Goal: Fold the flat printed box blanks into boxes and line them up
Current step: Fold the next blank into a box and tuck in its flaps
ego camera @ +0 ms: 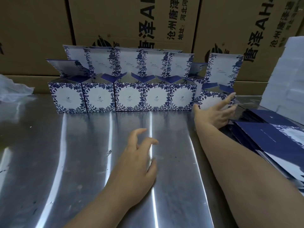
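- The right hand (pixel 213 113) lay spread wide against the front of the end box (pixel 208 101), thumb at the box's lower left corner and fingers straight across its face toward the right edge.
- The left hand (pixel 138 163) hovered over the metal table (pixel 74 153) nearer the person, fingers loosely curled and holding nothing.
- The end box stood at the right end of the row, lid flap upright, just beside the five folded boxes (pixel 128 97), which stood side by side along the far edge with their lids up.
- A stack of flat blanks (pixel 271 142) lay on the near right, just beside the right forearm.
- Brown cartons (pixel 131 22) stood behind the row, white foam blocks (pixel 289 79) were on the far right, and a clear plastic bag (pixel 13 89) was on the far left.
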